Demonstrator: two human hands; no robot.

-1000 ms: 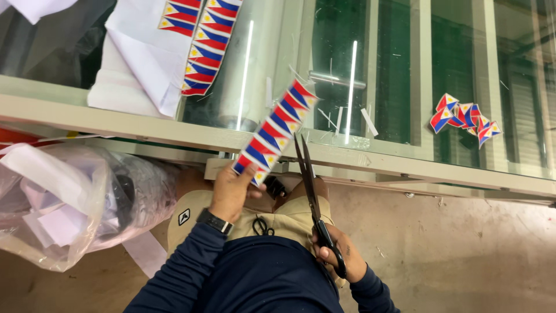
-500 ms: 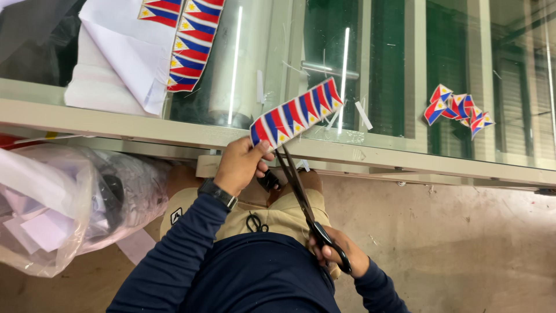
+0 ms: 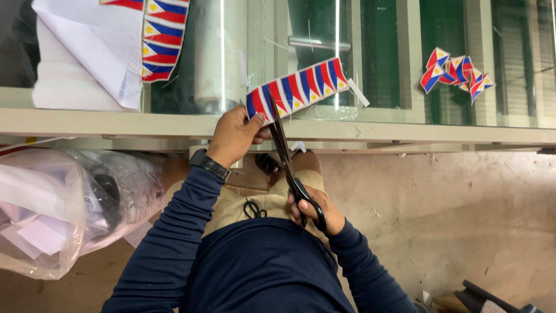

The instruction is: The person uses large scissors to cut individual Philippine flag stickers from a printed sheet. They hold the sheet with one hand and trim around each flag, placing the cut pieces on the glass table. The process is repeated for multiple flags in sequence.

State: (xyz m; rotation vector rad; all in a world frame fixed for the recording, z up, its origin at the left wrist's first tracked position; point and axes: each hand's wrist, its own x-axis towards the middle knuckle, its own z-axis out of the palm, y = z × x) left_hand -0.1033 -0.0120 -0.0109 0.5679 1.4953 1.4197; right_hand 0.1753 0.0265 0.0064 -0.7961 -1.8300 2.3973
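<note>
Now our left hand (image 3: 234, 134) is closed on the near end of a long fabric strip printed with red, blue and white pennant flags (image 3: 296, 90), pinching it between thumb and fingers so that it slants up to the right over the glass-topped desk with its pale metal frame (image 3: 405, 133). Our right hand (image 3: 313, 210) has its fingers closed through the loops of long black-handled steel scissors (image 3: 286, 156), whose thin dark blades run up to the strip and meet it just right of the left hand. How far the blades are parted we cannot tell.

On the glass at far right lies a small loose heap of cut pennant flags in the same colours (image 3: 456, 74), well apart from the strip. At far left a folded white cloth (image 3: 87, 58) lies on the desk, with a wider printed band of the same flags (image 3: 164, 37) lying beside it. Below the desk at left sits a crinkled clear plastic bag (image 3: 63, 208), soft and bulging, with pale scraps and a dark round shape inside.
</note>
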